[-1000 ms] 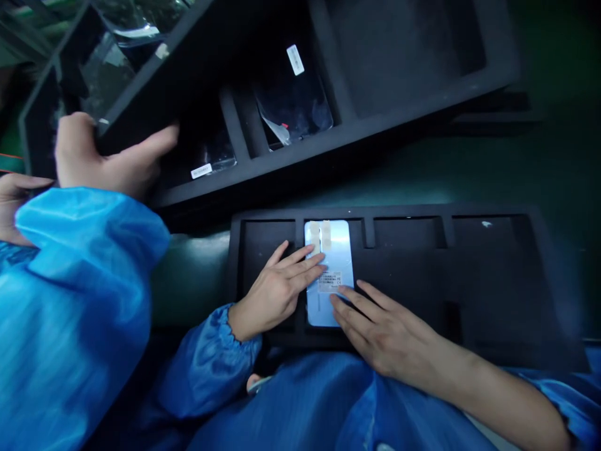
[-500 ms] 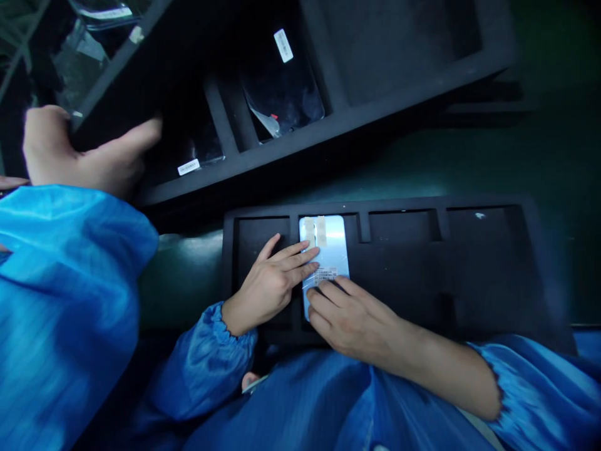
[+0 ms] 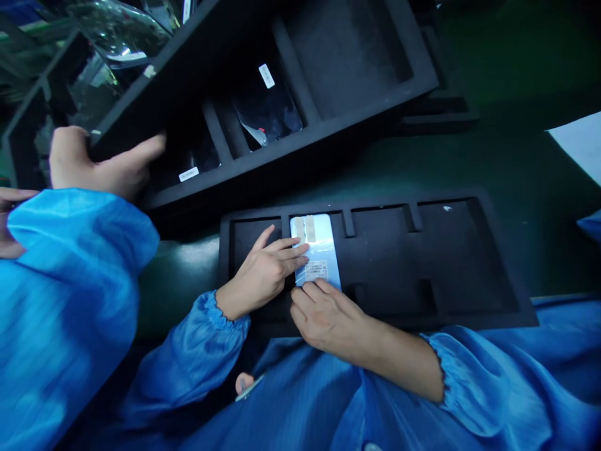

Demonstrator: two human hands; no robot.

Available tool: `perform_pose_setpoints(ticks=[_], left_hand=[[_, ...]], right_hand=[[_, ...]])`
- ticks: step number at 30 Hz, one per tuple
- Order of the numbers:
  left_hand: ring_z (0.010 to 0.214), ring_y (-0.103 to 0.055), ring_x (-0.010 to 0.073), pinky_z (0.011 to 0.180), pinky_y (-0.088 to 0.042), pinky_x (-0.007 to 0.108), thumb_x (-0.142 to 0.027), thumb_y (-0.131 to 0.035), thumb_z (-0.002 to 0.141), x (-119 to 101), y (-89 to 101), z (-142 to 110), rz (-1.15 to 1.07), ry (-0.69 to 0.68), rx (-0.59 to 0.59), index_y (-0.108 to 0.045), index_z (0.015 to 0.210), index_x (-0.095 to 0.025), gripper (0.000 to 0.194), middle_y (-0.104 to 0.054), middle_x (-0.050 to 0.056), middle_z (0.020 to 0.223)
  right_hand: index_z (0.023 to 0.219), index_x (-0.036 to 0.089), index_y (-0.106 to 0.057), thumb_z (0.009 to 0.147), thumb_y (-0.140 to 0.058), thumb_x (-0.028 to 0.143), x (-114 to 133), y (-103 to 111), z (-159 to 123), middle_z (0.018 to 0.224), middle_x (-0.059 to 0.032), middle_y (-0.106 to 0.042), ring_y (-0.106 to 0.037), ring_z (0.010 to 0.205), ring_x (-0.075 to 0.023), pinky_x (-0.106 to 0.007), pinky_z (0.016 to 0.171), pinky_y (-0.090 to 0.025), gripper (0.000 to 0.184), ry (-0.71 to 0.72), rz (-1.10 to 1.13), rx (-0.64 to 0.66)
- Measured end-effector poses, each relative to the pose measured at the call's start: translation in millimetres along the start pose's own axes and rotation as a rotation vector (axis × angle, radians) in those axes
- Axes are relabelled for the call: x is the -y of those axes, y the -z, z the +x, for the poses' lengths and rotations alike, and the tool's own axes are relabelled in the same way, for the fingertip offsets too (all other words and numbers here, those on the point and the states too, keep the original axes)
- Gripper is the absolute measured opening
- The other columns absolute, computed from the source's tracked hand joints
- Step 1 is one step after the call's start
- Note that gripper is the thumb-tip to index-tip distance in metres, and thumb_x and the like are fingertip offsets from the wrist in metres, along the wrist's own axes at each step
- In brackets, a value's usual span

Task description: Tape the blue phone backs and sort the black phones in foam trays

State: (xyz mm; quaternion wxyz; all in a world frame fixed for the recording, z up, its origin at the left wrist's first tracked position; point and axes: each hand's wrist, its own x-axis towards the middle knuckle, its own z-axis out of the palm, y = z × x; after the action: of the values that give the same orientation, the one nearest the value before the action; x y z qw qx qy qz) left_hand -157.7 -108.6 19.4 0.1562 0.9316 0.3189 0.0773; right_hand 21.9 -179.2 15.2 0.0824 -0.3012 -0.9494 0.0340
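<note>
- At the left edge, a co-worker's blue sleeve (image 3: 79, 269) ends in a blurred hand (image 3: 101, 163), thumb well apart from the fingers; whether it grips anything, I cannot tell.
- Above it, clear wrap (image 3: 124, 44) lies by the trays.
- An upper tray (image 3: 338, 125), black, slants across the top; in it lie dark panels, one with a white label (image 3: 188, 174), another with a second label (image 3: 266, 75).
- The left hand (image 3: 258, 272) is spread, its fingers laid across the left side of the phone.
- The phone (image 3: 327, 247) lies back up in the lower tray, just right of its leftmost divider, with two pale strips (image 3: 310, 228) near its top and a printed sticker (image 3: 316, 270) lower down.
- The right hand (image 3: 326, 313) covers the phone's lower end, fingers bent and close together; whether they pinch anything, I cannot tell.
- The lower tray (image 3: 385, 257), black, extends rightward on the dark green desk (image 3: 511, 169).
- White paper (image 3: 580, 147) shows at the right edge.
</note>
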Motion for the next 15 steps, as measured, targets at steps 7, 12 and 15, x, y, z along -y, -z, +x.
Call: perform_pose_setpoints(ticks=[7,12,15], left_hand=[[0.127,-0.041,0.0241,0.112,-0.004,0.058,-0.003,-0.034,0.086,-0.5,0.7,-1.5,0.089,-0.056,0.034,-0.055,0.124,-0.018,0.046,-0.05,0.004,0.135],[0.134,-0.031,0.0199,0.112,0.001,0.059,-0.001,-0.03,0.086,8.1,-2.4,-5.9,0.052,-0.054,0.09,-0.046,0.133,-0.025,0.055,-0.04,0.003,0.143],[0.135,-0.029,0.0189,0.111,0.001,0.06,0.003,-0.03,0.082,12.3,-1.0,-4.9,0.016,-0.041,0.124,-0.045,0.133,-0.027,0.061,-0.039,0.003,0.144]], right_hand=[[0.084,0.012,-0.055,0.09,-0.039,0.004,-6.4,24.3,-9.6,0.083,-0.0062,-0.052,-0.051,0.082,-0.0173,-0.033,0.081,-0.041,0.019,-0.129,0.035,-0.106],[0.089,0.01,-0.059,0.091,-0.04,0.005,-18.6,55.4,1.3,0.092,-0.0093,-0.058,-0.056,0.089,-0.0198,-0.032,0.079,-0.045,0.02,-0.067,-0.104,-0.165],[0.085,0.011,-0.057,0.09,-0.036,0.002,-21.5,63.6,5.8,0.083,-0.0087,-0.058,-0.057,0.08,-0.0198,-0.034,0.073,-0.048,0.024,-0.028,-0.071,-0.058]])
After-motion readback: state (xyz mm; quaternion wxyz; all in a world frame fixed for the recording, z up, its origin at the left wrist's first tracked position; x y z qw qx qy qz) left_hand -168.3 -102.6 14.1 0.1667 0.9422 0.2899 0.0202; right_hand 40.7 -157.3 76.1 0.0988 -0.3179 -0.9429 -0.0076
